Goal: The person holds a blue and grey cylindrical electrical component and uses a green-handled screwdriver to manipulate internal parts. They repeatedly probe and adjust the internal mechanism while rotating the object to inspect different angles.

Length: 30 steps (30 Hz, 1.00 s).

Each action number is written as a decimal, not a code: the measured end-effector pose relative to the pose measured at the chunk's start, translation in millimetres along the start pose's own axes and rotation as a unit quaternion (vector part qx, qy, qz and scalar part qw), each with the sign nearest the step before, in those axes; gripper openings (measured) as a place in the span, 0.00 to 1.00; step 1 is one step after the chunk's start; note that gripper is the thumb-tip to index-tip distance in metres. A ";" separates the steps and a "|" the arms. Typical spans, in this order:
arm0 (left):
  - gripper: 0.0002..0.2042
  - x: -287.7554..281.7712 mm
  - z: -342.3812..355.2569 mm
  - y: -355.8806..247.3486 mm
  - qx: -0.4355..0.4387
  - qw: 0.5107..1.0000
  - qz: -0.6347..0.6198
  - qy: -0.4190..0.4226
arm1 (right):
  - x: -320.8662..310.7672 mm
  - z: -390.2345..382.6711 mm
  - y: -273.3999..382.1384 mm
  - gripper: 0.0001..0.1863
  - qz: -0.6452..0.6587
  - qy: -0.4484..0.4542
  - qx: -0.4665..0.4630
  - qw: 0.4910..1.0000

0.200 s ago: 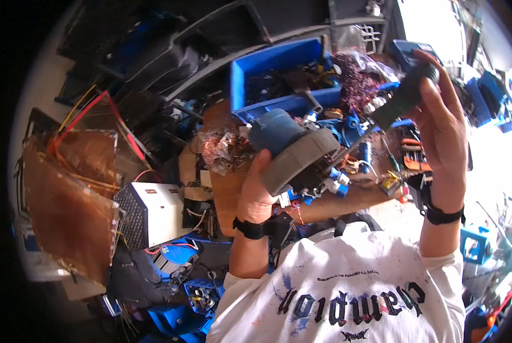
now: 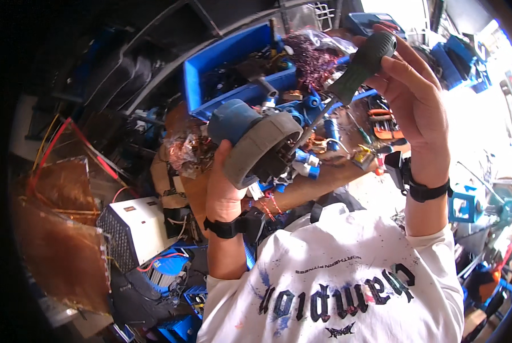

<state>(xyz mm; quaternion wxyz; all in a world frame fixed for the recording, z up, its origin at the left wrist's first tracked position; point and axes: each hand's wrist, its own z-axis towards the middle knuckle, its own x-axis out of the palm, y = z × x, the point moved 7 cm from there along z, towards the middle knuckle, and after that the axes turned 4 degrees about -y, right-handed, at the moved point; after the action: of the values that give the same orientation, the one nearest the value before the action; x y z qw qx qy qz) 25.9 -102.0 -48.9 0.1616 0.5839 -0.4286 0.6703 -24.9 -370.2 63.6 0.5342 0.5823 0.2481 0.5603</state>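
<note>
Left hand (image 2: pixel 226 180) grip wrapped round connector (image 2: pixel 253 143), above bench (image 2: pixel 319 187); right hand (image 2: pixel 415 94) grip curled round screwdriver (image 2: pixel 353 75) handle. Shaft reaches connector's open end, tip hidden. Core (image 2: pixel 275 158) inside; driver work looks under way, amount left unclear.

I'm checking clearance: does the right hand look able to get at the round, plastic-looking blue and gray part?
Probably yes, by tool: the right hand grips a dark green-handled metal screwdriver pointing toward the blue and gray part; the left hand leaves its open side uncovered.
</note>
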 end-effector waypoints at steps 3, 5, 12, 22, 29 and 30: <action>0.32 -10.3 6.9 12.1 -0.041 0.997 -0.047 0.045 | -1.2 -7.2 9.2 0.24 0.068 0.008 0.010 0.998; 0.31 -16.0 12.3 20.4 -0.062 0.997 -0.041 0.005 | -11.9 -10.0 8.7 0.23 0.061 0.005 0.011 0.998; 0.25 -12.3 28.7 40.3 -0.071 0.994 0.055 -0.064 | -52.6 -21.8 7.0 0.21 0.012 -0.109 -0.023 0.994; 0.26 -4.0 25.6 40.5 -0.018 0.987 0.129 -0.093 | -34.6 -19.1 14.7 0.18 0.054 -0.064 -0.022 0.996; 0.25 -2.6 16.2 32.4 -0.022 0.993 0.088 -0.075 | -23.8 -12.9 15.2 0.21 0.046 -0.083 -0.023 0.995; 0.25 -2.6 15.4 31.2 -0.018 0.991 0.093 -0.091 | -18.6 -11.7 16.2 0.21 0.071 -0.071 -0.012 0.995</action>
<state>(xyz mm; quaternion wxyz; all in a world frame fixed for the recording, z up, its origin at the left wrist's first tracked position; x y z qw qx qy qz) 14.2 -131.0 -64.1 0.0693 0.5968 -0.5060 0.6189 -45.2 -387.6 68.6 0.5164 0.6305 0.1611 0.5566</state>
